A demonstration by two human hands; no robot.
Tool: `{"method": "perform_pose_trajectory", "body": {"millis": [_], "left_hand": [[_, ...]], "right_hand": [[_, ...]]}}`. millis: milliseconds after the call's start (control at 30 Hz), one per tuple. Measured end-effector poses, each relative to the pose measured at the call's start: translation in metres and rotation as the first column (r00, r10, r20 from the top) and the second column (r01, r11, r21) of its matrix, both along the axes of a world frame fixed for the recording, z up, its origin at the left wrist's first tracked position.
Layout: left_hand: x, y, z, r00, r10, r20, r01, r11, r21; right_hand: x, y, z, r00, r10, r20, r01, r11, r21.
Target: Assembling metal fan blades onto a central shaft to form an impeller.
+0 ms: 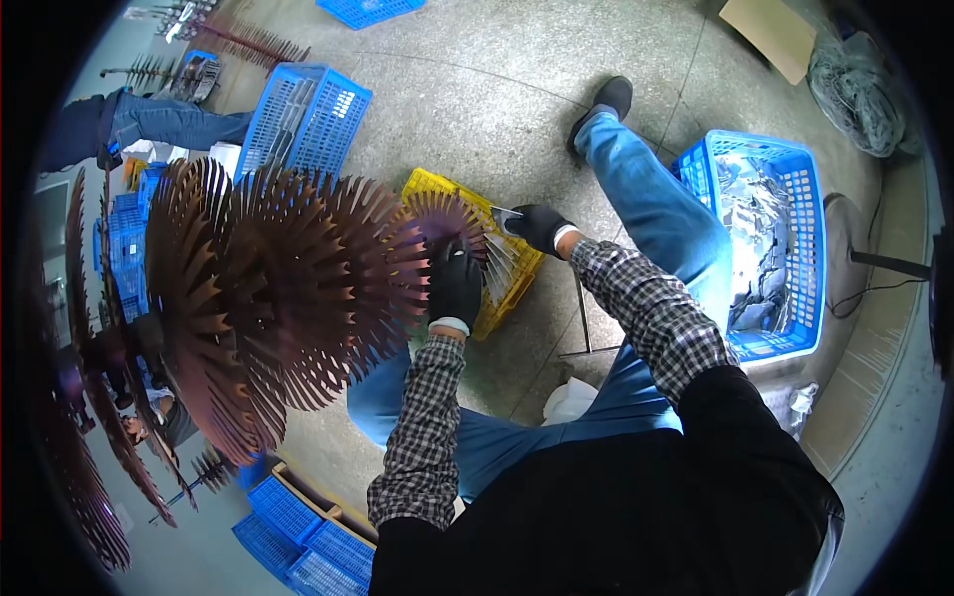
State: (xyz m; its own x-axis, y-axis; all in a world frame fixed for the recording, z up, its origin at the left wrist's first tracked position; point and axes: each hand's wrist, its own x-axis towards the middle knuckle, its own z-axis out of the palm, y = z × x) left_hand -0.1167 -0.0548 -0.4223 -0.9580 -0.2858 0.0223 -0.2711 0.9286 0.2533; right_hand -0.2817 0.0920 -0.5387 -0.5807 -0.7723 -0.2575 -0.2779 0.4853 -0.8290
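A large rack (288,288) stretches in from the left, carrying rings of many thin, reddish-brown metal strips fanned outward. My left hand (455,288), in a black glove, is at the rack's near end, against the smallest ring (447,214). Its fingers look curled in, but what they grip is hidden among the strips. Just right of that ring, my black-gloved right hand (538,229) is closed on a small flat metal piece (505,215). Under both hands is a yellow basket (512,298), with thin silvery strips (500,266) lying in it.
By my right leg stands a blue basket (817,248) full of shiny flat metal pieces (755,238). Another blue basket (333,119) stands beyond the rack, near a person in jeans (174,121). Blue crates (283,507) lie lower left; cardboard (770,35) and a plastic bag (855,94) sit upper right.
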Motion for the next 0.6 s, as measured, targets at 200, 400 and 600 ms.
{"method": "perform_pose_trajectory", "body": {"millis": [200, 400, 600], "left_hand": [[0.006, -0.006, -0.004, 0.999, 0.002, -0.034, -0.001, 1.000, 0.024], [0.008, -0.005, -0.007, 0.999, -0.008, -0.048, 0.008, 1.000, 0.000], [0.000, -0.007, -0.013, 0.995, -0.021, -0.098, 0.017, 0.999, -0.040]], "right_hand": [[0.008, -0.006, 0.014, 0.998, -0.020, 0.063, 0.018, 0.999, 0.031], [0.014, -0.006, 0.027, 0.998, -0.008, 0.056, 0.006, 1.000, 0.024], [0.006, -0.002, 0.012, 0.999, -0.014, 0.041, 0.016, 0.999, -0.030]]}}
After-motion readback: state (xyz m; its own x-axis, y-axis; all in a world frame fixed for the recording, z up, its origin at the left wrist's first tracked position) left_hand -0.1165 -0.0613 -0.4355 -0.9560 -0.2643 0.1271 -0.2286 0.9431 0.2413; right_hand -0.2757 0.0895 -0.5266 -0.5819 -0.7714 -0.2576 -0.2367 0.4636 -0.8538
